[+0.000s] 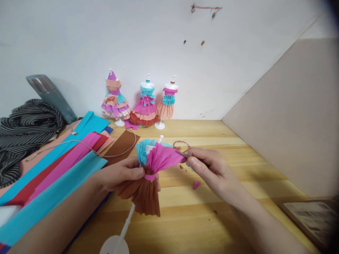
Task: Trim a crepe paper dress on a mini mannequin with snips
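Note:
My left hand is closed round the waist of a small mannequin dressed in crepe paper, with a brown skirt, a pink fan and a blue fan. The mannequin's white stand lies tilted toward me over the wooden table. My right hand pinches the right edge of the pink fan. A thin metal tool with a ring end sticks out from its fingers; I cannot make out what it is.
Three finished paper-dressed mannequins stand at the back by the wall. Sheets of crepe paper in blue, pink, red and brown lie at left under a cable. Striped cloth is far left. Paper scraps lie by my right hand.

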The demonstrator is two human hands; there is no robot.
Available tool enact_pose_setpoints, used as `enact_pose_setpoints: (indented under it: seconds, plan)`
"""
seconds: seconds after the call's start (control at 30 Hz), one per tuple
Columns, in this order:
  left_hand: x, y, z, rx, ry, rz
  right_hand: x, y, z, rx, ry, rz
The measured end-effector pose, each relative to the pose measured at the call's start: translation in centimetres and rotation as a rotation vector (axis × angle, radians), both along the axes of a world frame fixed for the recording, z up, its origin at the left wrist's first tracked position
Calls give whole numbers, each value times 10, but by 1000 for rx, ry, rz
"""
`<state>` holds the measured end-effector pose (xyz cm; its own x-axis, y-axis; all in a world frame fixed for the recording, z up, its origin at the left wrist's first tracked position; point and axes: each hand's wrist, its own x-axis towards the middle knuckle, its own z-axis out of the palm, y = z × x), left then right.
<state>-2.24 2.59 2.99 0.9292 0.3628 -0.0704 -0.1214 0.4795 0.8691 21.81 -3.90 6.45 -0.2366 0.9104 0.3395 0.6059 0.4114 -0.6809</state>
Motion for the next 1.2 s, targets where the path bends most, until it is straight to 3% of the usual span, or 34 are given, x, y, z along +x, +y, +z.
enact_pose_setpoints:
  seconds: [0.9, 1.2]
  plan:
    - [-2, 2, -4, -52, -31, -57, 8, -4, 10, 77, -181, 52]
    - [-3, 2, -5, -37, -24, -42, 11, -7, 17, -26, -142, 32]
